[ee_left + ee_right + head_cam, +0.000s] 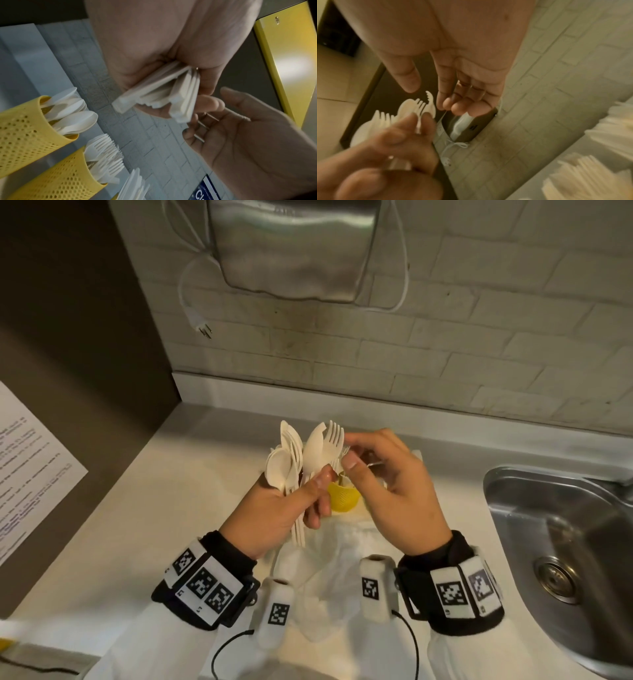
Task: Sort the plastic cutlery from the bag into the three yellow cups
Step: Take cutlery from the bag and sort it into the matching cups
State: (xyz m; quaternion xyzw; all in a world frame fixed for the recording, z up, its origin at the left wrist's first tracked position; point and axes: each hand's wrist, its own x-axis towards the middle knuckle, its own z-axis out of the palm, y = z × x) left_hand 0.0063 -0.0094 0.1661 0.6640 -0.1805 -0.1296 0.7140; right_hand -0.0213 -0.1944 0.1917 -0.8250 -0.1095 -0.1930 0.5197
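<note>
My left hand (pixel 274 508) grips a mixed bunch of white plastic cutlery (pixel 301 453), fingers and thumb curled round the handles, spoon bowls, a knife tip and fork tines fanning up above my fist; from the left wrist view the handle ends (pixel 157 94) stick out below my palm, stacked and splayed. My right hand (pixel 387 484) sits just beside the bunch, fingers loosely bent and thumb apart from them, fingertips (pixel 453 106) right at the fork tines; something thin and pale shows at those fingertips in the head view, but I cannot tell whether I'm pinching a piece or only touching it. Below my hands, one yellow cup (pixel 342 496) peeks out between them on the counter (pixel 171 508). The left wrist view shows more: a perforated yellow cup full of spoons (pixel 24 128), another yellow cup packed with forks (pixel 65 175) next to it, and a cluster of knives (pixel 133 186) at the bottom edge, their cup barely in view. A crumpled white plastic bag (pixel 329 570) lies on the counter under my wrists. To my right is a steel sink (pixel 548 542), behind is a pale brick wall (pixel 479 337) with a metal dispenser (pixel 294 248) and a dangling white cord with plug (pixel 202 326), and a printed sheet (pixel 30 474) is on the left.
</note>
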